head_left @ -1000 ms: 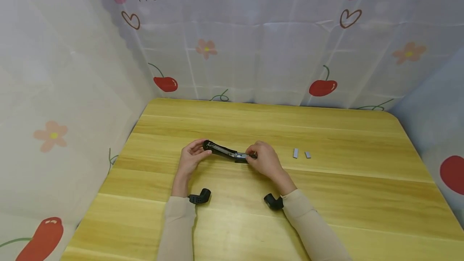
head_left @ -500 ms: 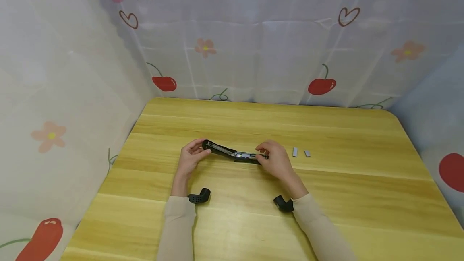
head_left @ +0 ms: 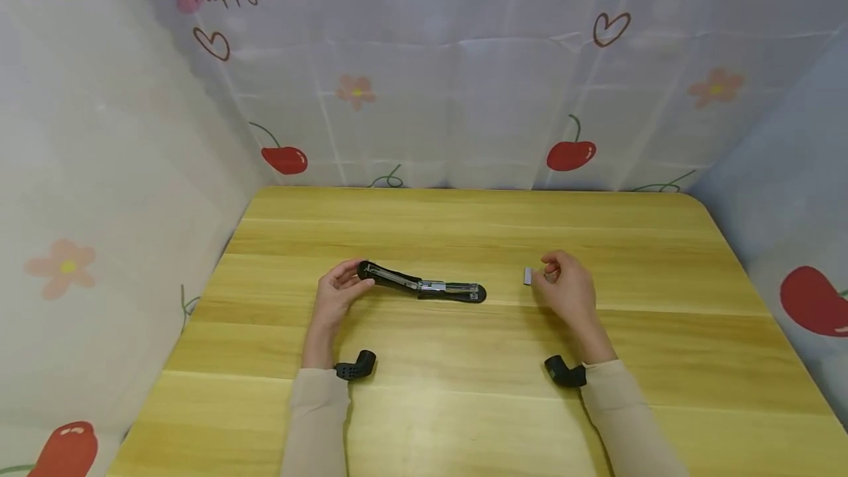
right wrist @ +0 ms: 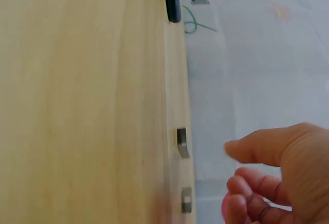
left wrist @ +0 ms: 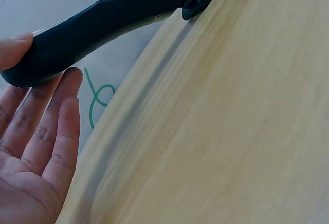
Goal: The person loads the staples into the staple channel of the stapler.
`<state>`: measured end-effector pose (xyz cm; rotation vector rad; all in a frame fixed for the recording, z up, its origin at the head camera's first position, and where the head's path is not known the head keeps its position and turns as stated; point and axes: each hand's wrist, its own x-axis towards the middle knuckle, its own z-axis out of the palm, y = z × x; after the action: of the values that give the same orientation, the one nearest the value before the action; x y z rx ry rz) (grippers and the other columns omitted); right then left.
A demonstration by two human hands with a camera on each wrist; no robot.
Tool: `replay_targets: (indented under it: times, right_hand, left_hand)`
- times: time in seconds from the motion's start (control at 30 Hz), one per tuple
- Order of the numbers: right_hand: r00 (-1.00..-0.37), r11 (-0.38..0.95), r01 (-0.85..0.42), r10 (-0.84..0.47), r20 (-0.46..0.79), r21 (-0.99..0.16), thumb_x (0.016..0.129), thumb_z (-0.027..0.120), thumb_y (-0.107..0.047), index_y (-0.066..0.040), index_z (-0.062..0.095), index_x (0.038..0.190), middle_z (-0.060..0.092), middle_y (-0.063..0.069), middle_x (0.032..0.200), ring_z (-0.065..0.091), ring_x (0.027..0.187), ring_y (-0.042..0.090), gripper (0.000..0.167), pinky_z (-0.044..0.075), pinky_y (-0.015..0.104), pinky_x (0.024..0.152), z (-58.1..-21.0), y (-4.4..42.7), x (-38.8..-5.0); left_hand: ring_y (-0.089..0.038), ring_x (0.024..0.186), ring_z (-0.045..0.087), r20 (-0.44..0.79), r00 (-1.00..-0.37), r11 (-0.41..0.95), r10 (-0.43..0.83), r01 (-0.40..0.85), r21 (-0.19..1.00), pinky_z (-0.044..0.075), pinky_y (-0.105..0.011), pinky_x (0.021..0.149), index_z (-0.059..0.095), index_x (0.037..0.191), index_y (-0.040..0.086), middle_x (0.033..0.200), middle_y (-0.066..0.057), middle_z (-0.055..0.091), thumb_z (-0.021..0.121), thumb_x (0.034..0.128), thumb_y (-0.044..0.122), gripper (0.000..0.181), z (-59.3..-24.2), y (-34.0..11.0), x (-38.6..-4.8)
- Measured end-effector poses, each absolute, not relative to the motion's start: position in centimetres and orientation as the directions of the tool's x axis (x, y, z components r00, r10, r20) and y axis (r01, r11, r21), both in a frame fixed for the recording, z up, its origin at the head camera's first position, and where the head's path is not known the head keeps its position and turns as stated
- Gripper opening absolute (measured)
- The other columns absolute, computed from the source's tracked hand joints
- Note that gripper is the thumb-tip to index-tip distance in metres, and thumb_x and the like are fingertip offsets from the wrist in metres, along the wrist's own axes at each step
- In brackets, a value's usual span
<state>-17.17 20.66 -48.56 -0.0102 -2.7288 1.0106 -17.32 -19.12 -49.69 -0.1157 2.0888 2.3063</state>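
Observation:
A black stapler [head_left: 452,291] lies opened out wide, its metal inner parts facing up. My left hand [head_left: 336,299] pinches the raised end of it between thumb and fingers; the left wrist view shows the thumb on top of the dark casing [left wrist: 97,29]. Over to the right, my right hand [head_left: 568,291] hovers with bent, parted fingers and nothing visible between them. Two small grey staple strips [right wrist: 183,143] rest on the table below it in the right wrist view. In the head view one strip [head_left: 528,276] shows beside the thumb, and the fingers mostly hide the other.
The wooden table [head_left: 464,227] reaches back to a printed curtain [head_left: 450,116]. A black wrist camera [head_left: 356,365] sits at the left wrist and another [head_left: 565,372] at the right wrist.
My right hand has let go of the stapler and moved right to the staple strips, uncovering the stapler's right end. My left hand keeps its grip. The head view has shifted slightly.

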Motion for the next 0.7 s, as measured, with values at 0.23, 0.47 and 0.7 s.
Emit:
replay_targets:
  times: [0.23, 0.47, 0.7]
  right_hand:
    - [-0.985, 0.783, 0.090, 0.160, 0.059, -0.616, 0.088, 0.069, -0.022, 0.001, 0.063, 0.111, 0.065, 0.019, 0.102, 0.060, 0.090, 0.034, 0.033, 0.048, 0.043, 0.070, -49.3, 23.0, -17.1]
    - [-0.986, 0.795, 0.124, 0.164, 0.013, -0.593, 0.088, 0.070, -0.026, 0.000, 0.065, 0.106, 0.067, 0.019, 0.100, 0.062, 0.087, 0.034, 0.032, 0.048, 0.041, 0.066, -49.2, 23.2, -17.0]
    - [-0.985, 0.796, 0.134, 0.172, 0.009, -0.591, 0.089, 0.068, -0.024, -0.001, 0.067, 0.100, 0.067, 0.015, 0.092, 0.061, 0.078, 0.029, 0.026, 0.045, 0.034, 0.059, -49.4, 23.2, -17.2]
  left_hand:
    - [-0.005, 0.085, 0.065, -0.068, -0.997, -0.109, -0.029, -0.065, 0.992, 0.056, -0.019, 0.075, 0.055, 0.129, -0.009, 0.096, 0.014, 0.071, 0.069, 0.0833, -0.010, 0.047, -49.6, -18.9, -17.3]
    - [-0.005, 0.084, 0.065, -0.055, -0.998, -0.118, -0.027, -0.052, 0.992, 0.056, -0.019, 0.075, 0.059, 0.126, -0.003, 0.096, 0.014, 0.071, 0.068, 0.0838, -0.010, 0.043, -49.5, -18.9, -17.2]
    - [-0.005, 0.084, 0.065, -0.055, -0.998, -0.097, -0.024, -0.053, 0.994, 0.056, -0.019, 0.074, 0.055, 0.129, -0.008, 0.096, 0.015, 0.070, 0.068, 0.0850, -0.009, 0.046, -49.4, -19.0, -17.2]
